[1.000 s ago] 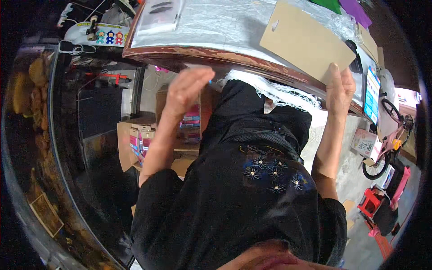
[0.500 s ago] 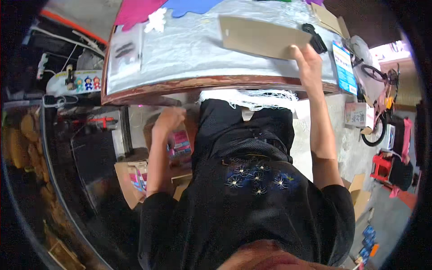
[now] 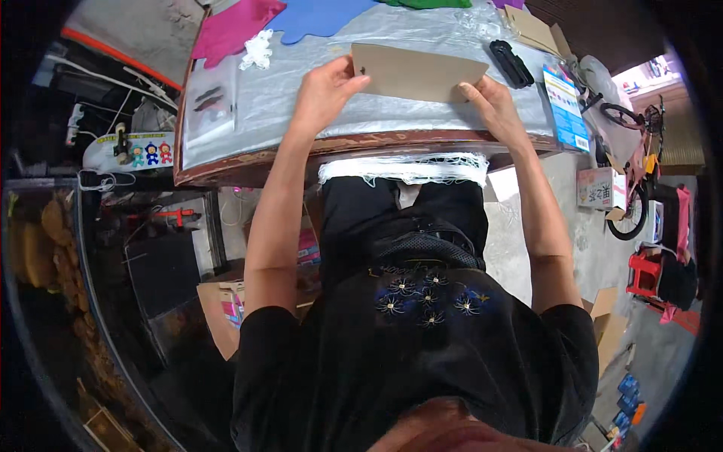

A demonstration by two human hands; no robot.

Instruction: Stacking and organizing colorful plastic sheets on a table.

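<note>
A tan cardboard sheet (image 3: 418, 71) lies flat on the table (image 3: 301, 147), which is covered in clear plastic. My left hand (image 3: 324, 90) grips the sheet's left end with the thumb on top. The sheet's lower right corner is pinched by my right hand (image 3: 489, 105). Both forearms reach up over the table's wooden front edge. A white lace strip (image 3: 403, 167) hangs just below that edge, against my dark clothing.
Pink (image 3: 233, 26) and blue (image 3: 324, 16) felt pieces and a white lace bit (image 3: 257, 49) lie at the table's far side. A black stapler-like tool (image 3: 512, 64) and a blue printed card (image 3: 566, 105) sit to the right. Boxes (image 3: 226, 316) stand under the table; a bicycle (image 3: 629, 188) is at right.
My left hand has come up from under the table and taken the cardboard's left end. The right hand stayed on the sheet. The view has tilted toward the tabletop.
</note>
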